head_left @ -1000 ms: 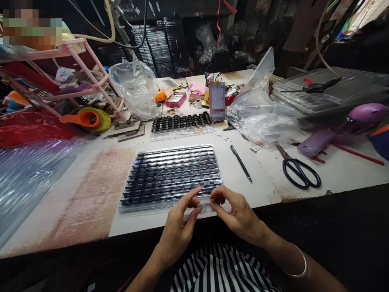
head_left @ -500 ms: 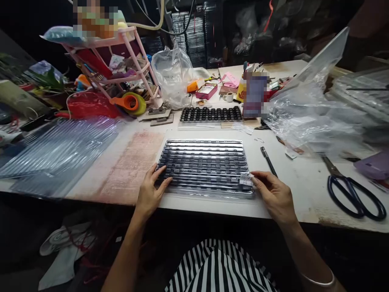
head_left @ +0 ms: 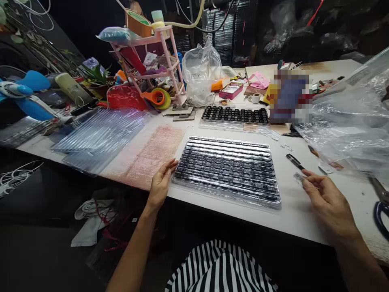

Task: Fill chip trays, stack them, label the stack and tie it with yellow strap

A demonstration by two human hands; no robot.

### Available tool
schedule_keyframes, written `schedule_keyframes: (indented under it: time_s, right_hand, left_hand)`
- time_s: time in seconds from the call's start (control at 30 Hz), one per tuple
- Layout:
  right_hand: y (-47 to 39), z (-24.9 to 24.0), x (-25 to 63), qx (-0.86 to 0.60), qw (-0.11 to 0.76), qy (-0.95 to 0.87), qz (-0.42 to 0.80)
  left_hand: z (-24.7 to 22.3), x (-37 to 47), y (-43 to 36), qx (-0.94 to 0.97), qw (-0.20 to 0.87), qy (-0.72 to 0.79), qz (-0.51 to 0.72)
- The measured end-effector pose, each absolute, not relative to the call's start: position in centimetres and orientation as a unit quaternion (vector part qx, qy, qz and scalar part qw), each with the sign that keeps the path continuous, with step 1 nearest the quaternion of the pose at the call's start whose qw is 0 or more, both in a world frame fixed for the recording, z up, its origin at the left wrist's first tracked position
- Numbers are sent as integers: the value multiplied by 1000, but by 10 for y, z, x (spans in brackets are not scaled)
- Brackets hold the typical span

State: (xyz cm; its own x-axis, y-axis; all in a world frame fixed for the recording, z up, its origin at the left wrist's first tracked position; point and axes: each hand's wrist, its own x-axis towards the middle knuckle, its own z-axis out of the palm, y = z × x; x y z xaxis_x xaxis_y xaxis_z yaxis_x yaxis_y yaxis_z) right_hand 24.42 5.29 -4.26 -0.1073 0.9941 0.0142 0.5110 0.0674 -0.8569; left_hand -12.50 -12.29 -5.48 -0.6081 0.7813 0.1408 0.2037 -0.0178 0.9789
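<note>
A clear plastic tray [head_left: 225,196] with rows of small black parts [head_left: 225,166] lies flat at the front of the white table. My left hand [head_left: 161,180] pinches its left edge between thumb and fingers. To the right of the tray, my right hand [head_left: 330,200] is raised slightly over the table. It grips a small paper label [head_left: 299,178] with dark marks, too small to read, between thumb and forefinger. A black pen [head_left: 294,161] lies just beyond the label.
Scissors [head_left: 382,211] lie at the far right, below crumpled plastic bags [head_left: 349,117]. Behind the tray is another tray of black parts [head_left: 234,114]. Stacked clear plastic trays [head_left: 103,132], a pink shelf [head_left: 168,67] and a blue fan [head_left: 33,95] stand left.
My right hand has moved right, away from the tray, taking the label off its surface. My left hand has shifted from the tray's top to its left edge. The view has swung left.
</note>
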Motion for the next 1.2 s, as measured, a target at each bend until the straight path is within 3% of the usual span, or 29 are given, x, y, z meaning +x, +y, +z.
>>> schedule_keyframes:
  time_s: [0.13,0.3,0.47,0.67,0.8,1.03,1.2]
  right_hand:
    - [42,-37,229,-504,340,-614,503]
    - [34,-20,209,-444,363,-528,626]
    - [39,-1,212,-410,382,-394,728]
    - [42,6,222,-296,422,-362,777]
    - [46,-5,220,-359,449,-484,660]
    - [43,-20,197,-472,277,-775,317]
    - [46,-18,184,-491,251,-796,248]
  left_hand:
    - [-49,-121,-124,431,204,728,493]
    - [-47,-108,-119,555,50,773,303]
    - [-51,-101,-114,586,21,771,250]
    - [-53,-100,-112,588,14,773,240]
    - [-53,-105,-114,547,35,782,297]
    - [-54,-108,-114,532,52,771,346]
    - [-53,-107,-115,531,63,781,323]
